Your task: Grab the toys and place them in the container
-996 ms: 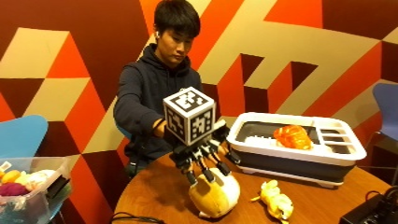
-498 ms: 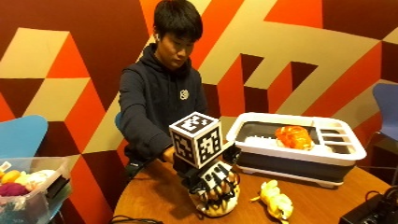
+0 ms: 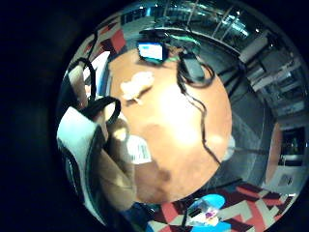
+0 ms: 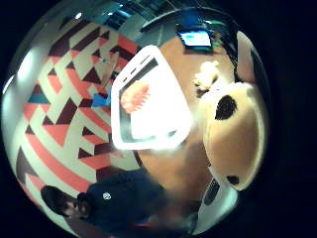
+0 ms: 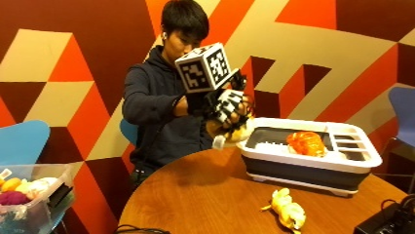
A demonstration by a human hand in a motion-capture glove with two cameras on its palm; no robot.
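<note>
orange plush toy (image 5: 305,143) lay in the white and grey tub (image 5: 305,168); gloved right hand (image 5: 223,105) grasped a yellow plush (image 5: 232,131) near the tub's end; yellow soft toy (image 5: 287,207) remained on the round wooden table (image 5: 195,195).

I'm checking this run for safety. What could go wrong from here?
The gloved right hand holds the yellow plush toy in the air near the rim of the white-and-grey container; if the grip slips, it may drop outside. An orange plush toy already inside takes up landing room.
</note>
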